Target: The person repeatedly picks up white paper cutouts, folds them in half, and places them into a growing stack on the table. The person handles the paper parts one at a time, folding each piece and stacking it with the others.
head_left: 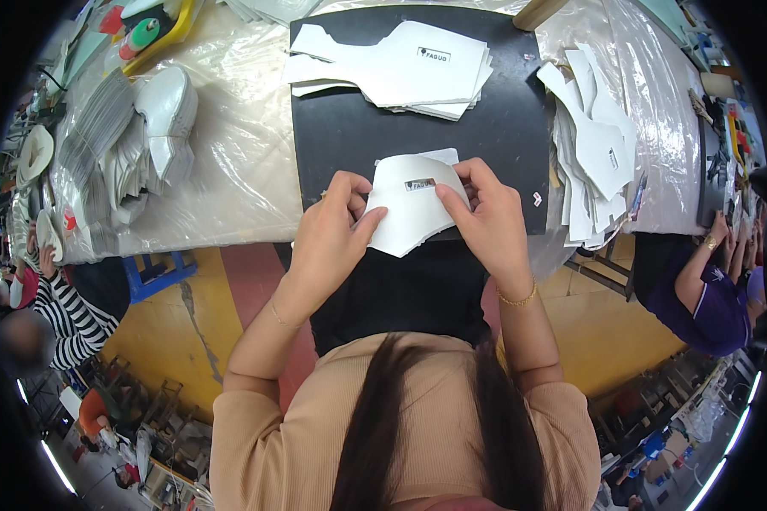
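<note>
At the near edge of the black mat (pixel 341 136), both hands pinch one white cut piece (pixel 413 213) between them — the left hand (pixel 337 230) grips its left side with thumb and fingers closed on it, the right hand (pixel 486 217) holds the right side, thumb near a small label strip (pixel 420 184) on the piece's face. The piece sits between the hands, tilted up off the mat. Farther on the mat lies a stack of white pieces (pixel 400 68); a looser pile (pixel 592 149) lies to the right, and white shoes (pixel 166 111) to the left on clear plastic sheeting (pixel 247 162).
</note>
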Demonstrator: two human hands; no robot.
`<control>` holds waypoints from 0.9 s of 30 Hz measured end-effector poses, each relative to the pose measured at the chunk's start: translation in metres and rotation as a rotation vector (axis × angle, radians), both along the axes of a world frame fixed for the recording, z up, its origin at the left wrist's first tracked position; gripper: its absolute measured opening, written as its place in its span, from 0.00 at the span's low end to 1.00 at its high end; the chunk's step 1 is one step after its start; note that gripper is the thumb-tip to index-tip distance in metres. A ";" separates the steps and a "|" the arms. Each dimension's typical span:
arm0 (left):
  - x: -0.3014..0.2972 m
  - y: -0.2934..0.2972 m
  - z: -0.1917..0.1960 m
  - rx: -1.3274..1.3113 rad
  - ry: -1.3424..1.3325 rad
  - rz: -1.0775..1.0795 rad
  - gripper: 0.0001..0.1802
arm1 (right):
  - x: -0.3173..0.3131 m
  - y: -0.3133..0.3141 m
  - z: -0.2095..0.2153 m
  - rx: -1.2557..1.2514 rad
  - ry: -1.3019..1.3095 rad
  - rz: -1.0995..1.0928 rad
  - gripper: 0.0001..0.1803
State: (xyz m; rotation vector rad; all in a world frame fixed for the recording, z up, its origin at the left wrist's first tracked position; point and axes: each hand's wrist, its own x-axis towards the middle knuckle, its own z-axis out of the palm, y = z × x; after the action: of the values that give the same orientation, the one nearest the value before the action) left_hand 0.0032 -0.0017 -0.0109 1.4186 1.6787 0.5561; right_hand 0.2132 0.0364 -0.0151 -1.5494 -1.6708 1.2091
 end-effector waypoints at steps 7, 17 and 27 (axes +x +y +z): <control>0.001 -0.009 -0.006 0.160 0.096 -0.036 0.13 | 0.003 0.004 0.006 -0.100 -0.079 0.058 0.11; 0.003 -0.018 -0.005 0.399 0.375 -0.193 0.16 | 0.005 0.008 0.007 -0.188 -0.010 0.061 0.12; 0.014 -0.032 -0.019 0.561 0.419 -0.346 0.28 | 0.004 0.006 0.004 -0.133 -0.045 0.072 0.09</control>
State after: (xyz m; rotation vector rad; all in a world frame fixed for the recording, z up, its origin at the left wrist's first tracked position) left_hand 0.0172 -0.0338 -0.0298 2.3108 1.5926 0.5832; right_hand 0.2172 0.0419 -0.0115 -1.6185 -1.7188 1.3558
